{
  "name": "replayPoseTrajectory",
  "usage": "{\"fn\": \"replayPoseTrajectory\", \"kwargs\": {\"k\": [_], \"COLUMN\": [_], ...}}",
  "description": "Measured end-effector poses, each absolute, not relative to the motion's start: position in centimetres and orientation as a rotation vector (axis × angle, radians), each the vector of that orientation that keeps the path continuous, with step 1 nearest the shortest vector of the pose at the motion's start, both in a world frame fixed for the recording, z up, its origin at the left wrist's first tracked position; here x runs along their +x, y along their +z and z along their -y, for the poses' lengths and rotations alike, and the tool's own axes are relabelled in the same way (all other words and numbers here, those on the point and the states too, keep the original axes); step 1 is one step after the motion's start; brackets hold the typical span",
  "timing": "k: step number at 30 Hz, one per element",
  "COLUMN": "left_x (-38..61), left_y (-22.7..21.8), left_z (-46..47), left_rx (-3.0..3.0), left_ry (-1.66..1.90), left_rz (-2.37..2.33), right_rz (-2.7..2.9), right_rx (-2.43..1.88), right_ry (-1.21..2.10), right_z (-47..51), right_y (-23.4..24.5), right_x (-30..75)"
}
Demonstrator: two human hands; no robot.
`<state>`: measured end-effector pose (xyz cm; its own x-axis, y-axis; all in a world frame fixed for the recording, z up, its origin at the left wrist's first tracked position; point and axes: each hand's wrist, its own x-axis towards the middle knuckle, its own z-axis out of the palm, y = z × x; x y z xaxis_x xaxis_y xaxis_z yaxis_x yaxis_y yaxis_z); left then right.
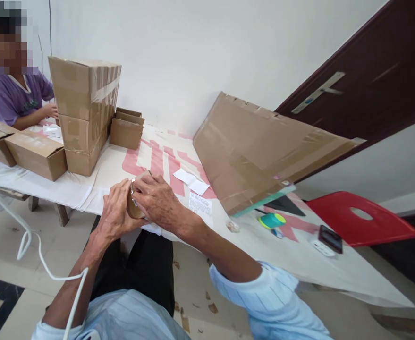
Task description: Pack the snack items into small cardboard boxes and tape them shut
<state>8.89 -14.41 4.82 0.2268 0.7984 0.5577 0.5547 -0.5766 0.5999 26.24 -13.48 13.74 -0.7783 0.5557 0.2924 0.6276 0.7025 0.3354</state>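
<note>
Both my hands are closed around a brown tape roll (135, 209) at the near edge of the table (97, 189). My left hand (116, 211) cups the roll from the left side. My right hand (157, 198) lies over its top and right side, fingers curled, pinching at the tape's end near the roll's upper edge. Most of the roll is hidden by my fingers. White paper labels (191, 181) lie on the cloth just beyond my right hand.
Stacked cardboard boxes (85, 113) and smaller boxes (125, 127) stand at the back left, where another person (12, 94) in purple sits. A large flattened carton (260, 151) leans at right. A teal tape roll (271, 220), phone (330, 238) and red chair (361, 224) are right.
</note>
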Motion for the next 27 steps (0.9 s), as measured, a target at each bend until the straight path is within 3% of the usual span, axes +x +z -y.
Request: {"fn": "replayPoseTrajectory", "kwargs": {"k": [12,19,27], "left_x": [9.1,5.6,1.1], "left_y": [5.0,3.7,0.4], "left_z": [14.5,13.1,11.0], "left_rx": [2.238,2.168,1.733], "left_ry": [1.276,1.208,1.236], "left_rz": [-1.239,-1.142,-1.086], "right_rz": [2.755,2.336,2.099], "right_rx": [-0.914,-0.879,-1.224], "right_ry": [-0.565,-0.203,0.159], "right_z": [13.3,12.9,10.9], "right_y": [14.1,14.2,6.8], "right_x": [26.4,29.2,34.9]}}
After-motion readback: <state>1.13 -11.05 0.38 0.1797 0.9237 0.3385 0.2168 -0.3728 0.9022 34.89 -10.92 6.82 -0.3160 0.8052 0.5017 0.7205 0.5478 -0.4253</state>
